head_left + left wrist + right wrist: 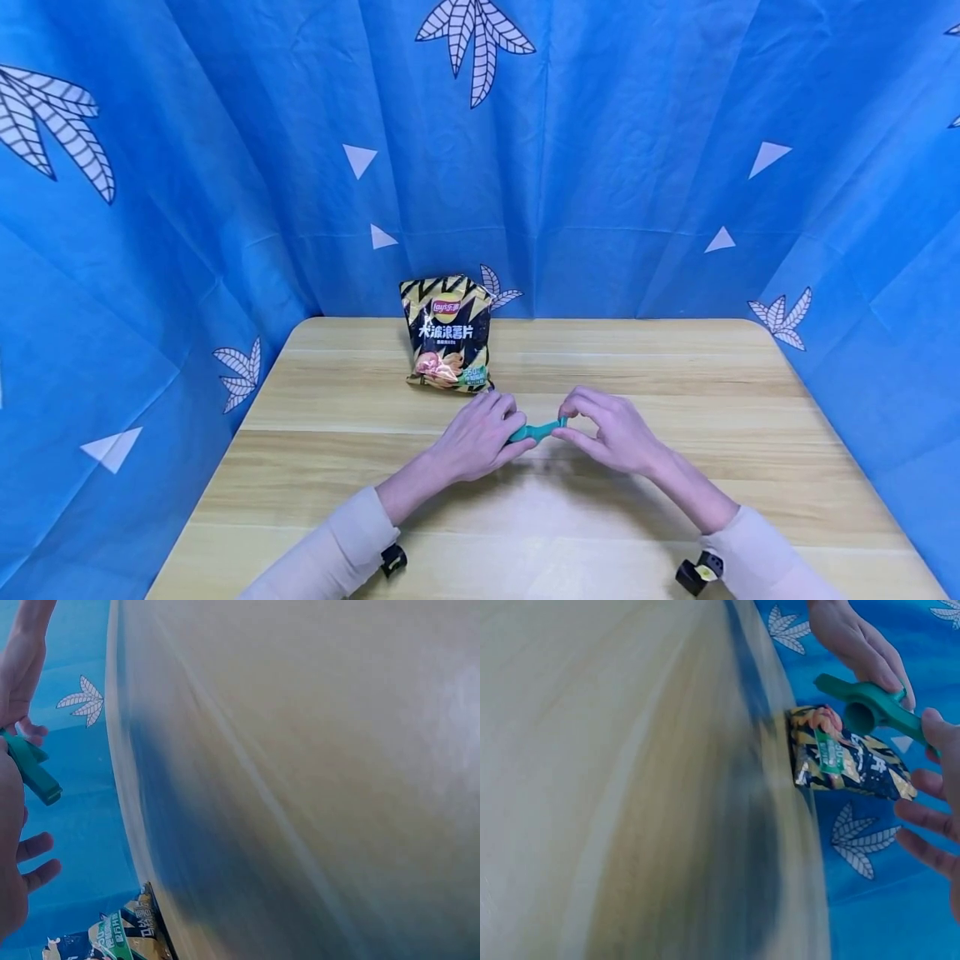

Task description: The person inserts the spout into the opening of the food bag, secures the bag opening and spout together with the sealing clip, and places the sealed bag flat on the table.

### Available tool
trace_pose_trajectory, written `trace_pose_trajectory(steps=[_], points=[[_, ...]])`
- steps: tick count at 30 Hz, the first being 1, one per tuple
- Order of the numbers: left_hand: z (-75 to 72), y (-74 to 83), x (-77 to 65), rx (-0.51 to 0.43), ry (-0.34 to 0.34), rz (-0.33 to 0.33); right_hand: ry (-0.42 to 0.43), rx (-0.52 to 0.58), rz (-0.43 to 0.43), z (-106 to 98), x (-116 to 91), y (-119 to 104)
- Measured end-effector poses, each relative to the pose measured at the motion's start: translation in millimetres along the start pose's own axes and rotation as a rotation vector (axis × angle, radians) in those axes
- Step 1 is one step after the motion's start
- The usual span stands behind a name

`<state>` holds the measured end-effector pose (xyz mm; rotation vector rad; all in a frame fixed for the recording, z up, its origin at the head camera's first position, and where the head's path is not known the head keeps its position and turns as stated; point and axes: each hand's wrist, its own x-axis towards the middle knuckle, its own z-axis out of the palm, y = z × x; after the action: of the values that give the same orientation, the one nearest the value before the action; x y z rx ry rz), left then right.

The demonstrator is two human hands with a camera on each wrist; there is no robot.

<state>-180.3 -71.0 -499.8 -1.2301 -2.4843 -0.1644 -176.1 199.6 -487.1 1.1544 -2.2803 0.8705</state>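
Note:
A green plastic bag clip [538, 432] with a round spout is held between both hands above the wooden table. My left hand [480, 437] grips its left end between thumb and fingers. At the other end, my right hand [611, 433] pinches the clip with thumb and forefinger. In the right wrist view the round spout shows midway along the clip [885, 711], while the other fingers of the right hand [945, 802] spread away from it. Part of the clip [36, 774] is hidden by the left hand in the left wrist view.
Behind the left hand, a black and yellow bag of potato chips [447, 333] stands near the table's far edge. The wooden table [675, 367] is bordered by a blue curtain [615, 150] at the back and both sides.

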Motion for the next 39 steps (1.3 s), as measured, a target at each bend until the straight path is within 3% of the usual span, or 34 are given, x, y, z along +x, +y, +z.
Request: trace_pose_trajectory(steps=[7,21,31,39], points=[[-1.2,1.0,-0.6,0.016,0.012,0.012,-0.077,-0.089,-0.060,-9,3,2],[1.4,4.3,-2.1,0.014,-0.076,-0.005,-0.185,-0.223,-0.196,-13,3,6],[6.0,6.0,-3.8,0.023,-0.142,-0.037,-0.182,-0.205,-0.179,-5,-2,6],[7.8,8.7,-5.7,0.025,-0.149,-0.037,-0.155,-0.248,-0.202,-3,-5,4]])
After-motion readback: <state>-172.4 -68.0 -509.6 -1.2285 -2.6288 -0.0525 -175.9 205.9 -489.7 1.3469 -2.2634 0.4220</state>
